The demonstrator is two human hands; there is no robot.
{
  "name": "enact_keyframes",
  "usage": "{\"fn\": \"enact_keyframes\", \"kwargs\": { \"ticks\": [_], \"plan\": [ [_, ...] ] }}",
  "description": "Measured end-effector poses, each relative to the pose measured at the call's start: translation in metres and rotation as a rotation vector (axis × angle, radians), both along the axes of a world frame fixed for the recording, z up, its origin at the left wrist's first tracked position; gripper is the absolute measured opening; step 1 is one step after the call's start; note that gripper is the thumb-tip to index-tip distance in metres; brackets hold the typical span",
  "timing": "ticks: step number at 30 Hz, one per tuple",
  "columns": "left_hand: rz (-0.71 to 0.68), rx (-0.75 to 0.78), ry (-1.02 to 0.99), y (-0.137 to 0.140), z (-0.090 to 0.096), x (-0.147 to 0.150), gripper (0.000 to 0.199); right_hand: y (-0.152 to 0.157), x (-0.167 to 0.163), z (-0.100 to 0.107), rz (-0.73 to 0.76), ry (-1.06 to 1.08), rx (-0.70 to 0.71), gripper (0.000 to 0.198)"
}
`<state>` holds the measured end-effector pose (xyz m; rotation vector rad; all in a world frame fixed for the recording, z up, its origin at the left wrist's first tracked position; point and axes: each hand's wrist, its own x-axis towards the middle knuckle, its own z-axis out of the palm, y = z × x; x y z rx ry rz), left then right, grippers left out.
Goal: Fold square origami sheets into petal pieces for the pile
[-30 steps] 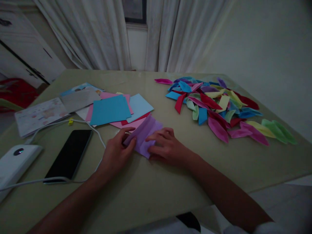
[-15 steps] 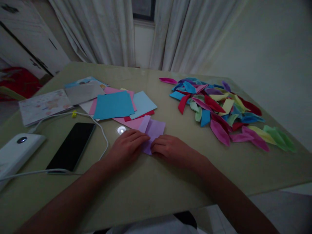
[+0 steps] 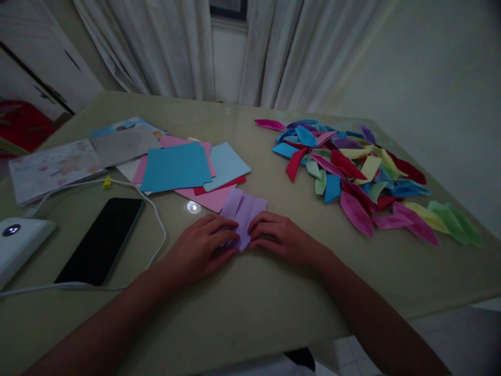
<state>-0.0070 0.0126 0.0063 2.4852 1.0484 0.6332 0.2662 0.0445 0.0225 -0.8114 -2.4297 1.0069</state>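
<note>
A sheet of purple origami paper (image 3: 246, 213) lies on the table between my hands, with creases running along it and its left side folded inward. My left hand (image 3: 207, 240) grips the paper's left edge, its fingertips bent over the fold and the thumb low at the near edge. On the opposite edge, my right hand (image 3: 279, 235) holds the paper with curled fingers. Both hands partly cover the sheet's near portion. Just beyond it, a pink sheet (image 3: 213, 198) sits under a stack of coloured paper topped by a blue sheet (image 3: 176, 167).
Many folded paper pieces (image 3: 348, 162) in mixed colours are heaped at the right. To the left lie a black phone (image 3: 102, 240), a white power bank (image 3: 23, 243) with a white cable (image 3: 158, 214), and a printed booklet (image 3: 55, 169). Curtains (image 3: 156, 47) hang behind the table (image 3: 219, 313).
The view has shifted slightly. The raised left strip of the purple paper now sits lower and flatter, and my left fingers have spread a little, showing the thumb.
</note>
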Motion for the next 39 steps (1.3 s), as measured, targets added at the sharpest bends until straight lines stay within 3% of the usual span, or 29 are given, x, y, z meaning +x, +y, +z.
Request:
{"fn": "enact_keyframes", "kwargs": {
  "ticks": [15,24,30,34,39],
  "plan": [
    [0.084,-0.021,-0.060,-0.008,-0.008,0.003,0.016,-0.008,-0.010,-0.005,-0.164,0.014,-0.020,0.009],
    [-0.030,0.191,0.024,-0.017,-0.004,0.010,0.024,-0.009,-0.011,-0.009,-0.202,0.021,-0.021,0.015],
    [-0.073,0.168,0.091,-0.020,0.004,0.009,0.025,-0.010,-0.013,-0.007,-0.202,0.005,-0.020,0.014],
    [-0.140,0.233,0.157,-0.022,0.007,0.008,0.028,-0.010,-0.013,-0.005,-0.192,0.003,-0.019,0.014],
    [-0.122,0.226,0.152,-0.025,0.009,0.008,0.025,-0.009,-0.012,-0.002,-0.193,-0.038,-0.050,0.016]
  ]
}}
